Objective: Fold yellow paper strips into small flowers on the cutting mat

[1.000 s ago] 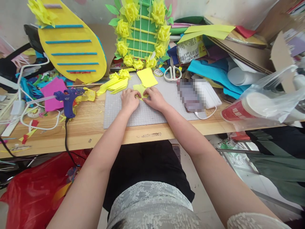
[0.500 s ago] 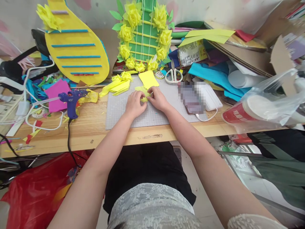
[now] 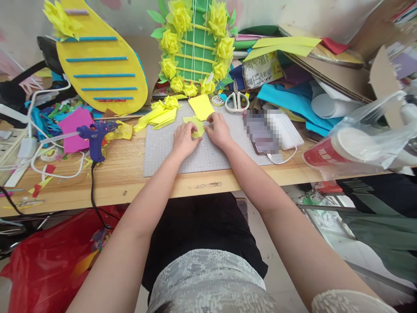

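Observation:
A thin yellow paper square [image 3: 197, 127] lies on the grey cutting mat [image 3: 163, 161]. My left hand [image 3: 185, 140] has its curled fingers and thumb closed on the square's left and near side. At its right edge is my right hand [image 3: 219, 130], fingers bent and thumb apart from them, with nothing visible between. Its fingertips are by the corner of a stack of yellow paper squares [image 3: 201, 107]. Left of the stack lie folded yellow paper pieces [image 3: 159, 114]. White-handled scissors [image 3: 237, 101] and a roll of tape [image 3: 217, 101] rest behind my right hand.
A purple glue gun [image 3: 97, 139] stands at left, its black cord hanging over the table edge. Behind are a yellow cardboard lute shape [image 3: 104, 65] and a green one [image 3: 195, 48] with yellow paper flowers. A phone [image 3: 262, 132], power bank [image 3: 285, 130] and bagged red cup [image 3: 321, 152] are right.
My hands have moved apart, the right one shifting slightly right, so more of the yellow paper square shows between them. The view has tilted slightly.

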The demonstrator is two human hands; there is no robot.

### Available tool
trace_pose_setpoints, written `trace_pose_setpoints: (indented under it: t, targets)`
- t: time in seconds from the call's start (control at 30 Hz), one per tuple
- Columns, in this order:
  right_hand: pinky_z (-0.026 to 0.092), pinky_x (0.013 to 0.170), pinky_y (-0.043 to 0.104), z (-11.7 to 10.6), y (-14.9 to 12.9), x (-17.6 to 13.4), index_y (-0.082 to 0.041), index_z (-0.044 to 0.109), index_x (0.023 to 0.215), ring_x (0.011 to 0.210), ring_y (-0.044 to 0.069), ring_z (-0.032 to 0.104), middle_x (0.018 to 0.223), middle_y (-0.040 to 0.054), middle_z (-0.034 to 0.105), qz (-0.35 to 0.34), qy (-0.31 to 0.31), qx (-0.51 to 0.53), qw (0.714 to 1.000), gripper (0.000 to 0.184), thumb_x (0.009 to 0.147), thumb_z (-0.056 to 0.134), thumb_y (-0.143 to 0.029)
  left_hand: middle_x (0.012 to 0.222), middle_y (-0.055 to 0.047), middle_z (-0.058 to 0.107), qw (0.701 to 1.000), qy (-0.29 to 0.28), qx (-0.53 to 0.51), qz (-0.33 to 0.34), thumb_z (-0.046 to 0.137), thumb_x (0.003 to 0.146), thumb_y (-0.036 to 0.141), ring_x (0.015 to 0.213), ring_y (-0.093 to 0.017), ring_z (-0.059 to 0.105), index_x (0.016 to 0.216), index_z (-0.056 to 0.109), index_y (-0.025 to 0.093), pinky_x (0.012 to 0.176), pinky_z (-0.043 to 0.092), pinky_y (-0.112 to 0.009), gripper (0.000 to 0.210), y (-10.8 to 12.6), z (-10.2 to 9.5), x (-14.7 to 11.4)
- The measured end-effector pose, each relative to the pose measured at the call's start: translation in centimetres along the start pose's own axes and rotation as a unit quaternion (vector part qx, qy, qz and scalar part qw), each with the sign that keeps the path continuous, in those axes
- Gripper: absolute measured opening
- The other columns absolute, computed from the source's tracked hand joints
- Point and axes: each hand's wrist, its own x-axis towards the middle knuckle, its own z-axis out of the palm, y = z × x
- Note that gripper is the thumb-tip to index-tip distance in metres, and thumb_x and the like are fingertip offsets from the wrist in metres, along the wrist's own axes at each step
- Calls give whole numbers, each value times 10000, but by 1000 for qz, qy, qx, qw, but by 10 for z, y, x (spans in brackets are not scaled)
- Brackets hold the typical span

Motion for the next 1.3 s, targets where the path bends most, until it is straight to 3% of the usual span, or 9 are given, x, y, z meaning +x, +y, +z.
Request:
trace_pose_setpoints:
  t: [0.13, 0.27, 0.47, 0.57, 0.67, 0.83, 0.97, 1.13, 1.3]
  targets:
    - [444, 871, 407, 0, -1, -4, -207, 501, 957, 942, 226, 527, 1029, 88, 573, -38, -6, -11, 999, 253, 724, 597, -230, 1035, -59, 618, 1000, 3, -6, -3, 665, 748, 228, 996, -234, 548, 917, 504, 227, 906, 414, -396, 233, -1, 0, 0]
    - [439, 862, 412, -3, -1, -4, -200, 507, 963, 926, 228, 532, 1013, 96, 589, -11, 24, -16, 1000, 203, 762, 537, -201, 987, -39, 624, 1000, 13, -23, 7, 693, 720, 224, 957, -210, 558, 883, 505, 225, 888, 426, -368, 249, -3, 0, -1]
    - [445, 863, 395, -2, -7, -10, -207, 521, 1026, 903, 213, 564, 983, 68, 648, -32, -12, 2, 999, 244, 782, 509, -207, 810, -1, 623, 991, 23, -132, 5, 562, 817, 267, 715, -144, 564, 914, 551, 220, 689, 464, -284, 109, -14, -9, -5]
    - [448, 894, 403, -2, -13, -14, -189, 519, 1071, 957, 221, 577, 1054, 91, 649, -51, -31, 5, 998, 314, 760, 543, -225, 1048, -62, 672, 995, 38, -78, 58, 515, 763, 134, 984, -189, 601, 1039, 591, 204, 871, 475, -318, 294, -27, -19, -3]
    - [462, 910, 388, -2, -14, -15, -194, 505, 1091, 986, 204, 589, 1118, 95, 636, -64, -39, 32, 997, 349, 743, 532, -208, 1313, -87, 600, 993, -16, 1, 116, 503, 732, 102, 1272, -227, 489, 1177, 597, 200, 1082, 355, -382, 465, -36, -28, -2]
    - [475, 916, 389, -4, -11, -14, -206, 492, 1086, 1022, 202, 591, 1127, 86, 633, -51, -15, 67, 996, 352, 735, 502, -184, 1120, -100, 688, 994, -11, 95, 55, 622, 755, 344, 1189, -325, 500, 1194, 632, 220, 1044, 337, -487, 456, -32, -42, -10]
    - [473, 896, 388, -4, -9, -14, -191, 505, 1066, 965, 202, 589, 1071, 87, 636, -46, -10, 65, 997, 326, 741, 511, -194, 950, -77, 708, 996, 24, 75, 40, 619, 763, 355, 1083, -309, 551, 1135, 664, 231, 1016, 365, -487, 395, -31, -45, -12]
    - [475, 848, 372, -3, -7, -12, -207, 513, 1052, 885, 181, 567, 1014, 64, 633, -32, -11, 66, 997, 308, 747, 483, -182, 1177, -24, 695, 984, -68, -3, 166, 506, 727, 132, 1186, -229, 553, 986, 717, 242, 1067, 376, -414, 351, -47, -41, -2]
    - [476, 831, 365, -1, -3, -10, -205, 515, 1053, 832, 169, 562, 984, 55, 627, -19, 0, 81, 997, 330, 732, 465, -148, 1273, -66, 643, 991, -35, 76, 103, 559, 834, 362, 1218, -309, 483, 1102, 708, 228, 1058, 326, -494, 335, -42, -35, -5]
